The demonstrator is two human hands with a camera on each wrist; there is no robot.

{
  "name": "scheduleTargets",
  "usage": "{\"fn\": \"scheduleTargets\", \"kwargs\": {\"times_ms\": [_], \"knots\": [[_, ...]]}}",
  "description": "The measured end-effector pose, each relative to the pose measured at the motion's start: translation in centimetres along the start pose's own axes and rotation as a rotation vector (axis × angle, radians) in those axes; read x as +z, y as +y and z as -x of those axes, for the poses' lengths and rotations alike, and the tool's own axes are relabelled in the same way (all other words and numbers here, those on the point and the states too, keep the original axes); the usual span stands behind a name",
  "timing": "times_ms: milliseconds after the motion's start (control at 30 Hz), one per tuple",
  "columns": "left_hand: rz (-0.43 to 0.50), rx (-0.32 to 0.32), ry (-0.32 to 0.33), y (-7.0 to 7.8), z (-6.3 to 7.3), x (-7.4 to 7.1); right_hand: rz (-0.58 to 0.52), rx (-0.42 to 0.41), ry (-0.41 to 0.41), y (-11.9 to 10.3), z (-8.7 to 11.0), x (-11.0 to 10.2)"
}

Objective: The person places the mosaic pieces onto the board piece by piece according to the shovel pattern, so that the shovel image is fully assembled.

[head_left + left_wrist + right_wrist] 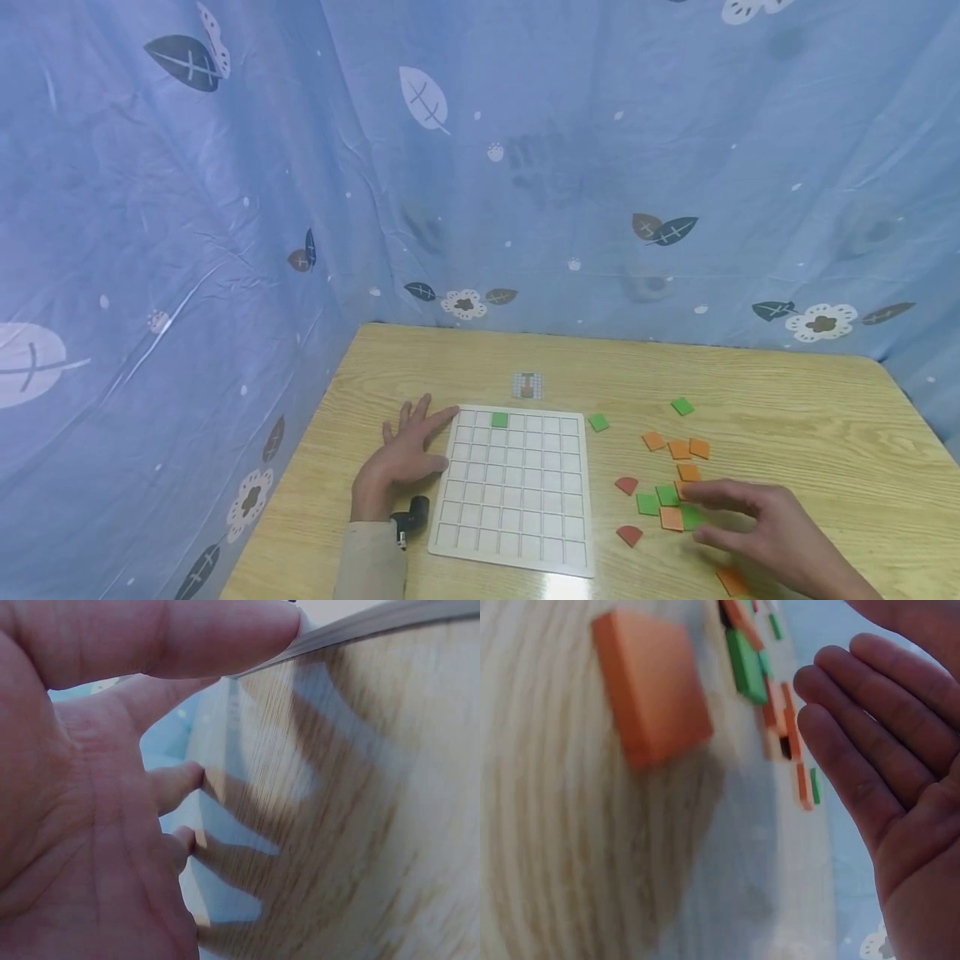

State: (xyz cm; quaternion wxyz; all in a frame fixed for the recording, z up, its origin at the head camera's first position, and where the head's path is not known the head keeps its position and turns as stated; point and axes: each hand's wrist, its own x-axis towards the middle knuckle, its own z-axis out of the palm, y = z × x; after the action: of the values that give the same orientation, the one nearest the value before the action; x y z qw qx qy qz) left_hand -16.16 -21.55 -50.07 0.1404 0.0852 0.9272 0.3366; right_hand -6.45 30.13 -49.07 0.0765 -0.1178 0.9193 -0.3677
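The loose foam tiles (670, 497), orange and green squares with two red quarter-rounds, lie scattered on the counter (787, 400) to the right of the white grid board (513, 487). My right hand (757, 525) hovers over them with fingers straight and slack, holding nothing. My left hand (405, 458) lies flat and spread beside the board's left edge, thumb tip against its corner. One green tile (499, 419) sits in the board's top row
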Motion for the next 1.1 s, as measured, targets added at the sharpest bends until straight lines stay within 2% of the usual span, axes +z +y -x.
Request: {"fn": "scheduleTargets", "kwargs": {"times_ms": [133, 233, 467, 633, 900, 1100], "knots": [[0.004, 0.000, 0.004, 0.0, 0.0, 0.0, 0.040, 0.076, -0.047, 0.6, 0.0, -0.3], [0.005, 0.002, 0.007, 0.0, 0.0, 0.0, 0.021, 0.113, -0.077, 1.0, -0.1, -0.2], [0.007, -0.003, 0.005, 0.0, 0.1, 0.0, 0.006, 0.170, -0.082, 1.4, -0.3, 0.2], [0.013, -0.002, 0.000, 0.0, 0.1, -0.1, 0.073, 0.150, -0.073, 1.6, -0.1, 0.5], [0.011, 0.002, 0.006, 0.0, 0.1, -0.1, 0.164, 0.032, -0.002, 1.9, 0.4, 1.2], [0.015, 0.000, 0.008, 0.0, 0.1, -0.1, 0.166, 0.053, 0.067, 1.4, 0.7, 1.6]]}}
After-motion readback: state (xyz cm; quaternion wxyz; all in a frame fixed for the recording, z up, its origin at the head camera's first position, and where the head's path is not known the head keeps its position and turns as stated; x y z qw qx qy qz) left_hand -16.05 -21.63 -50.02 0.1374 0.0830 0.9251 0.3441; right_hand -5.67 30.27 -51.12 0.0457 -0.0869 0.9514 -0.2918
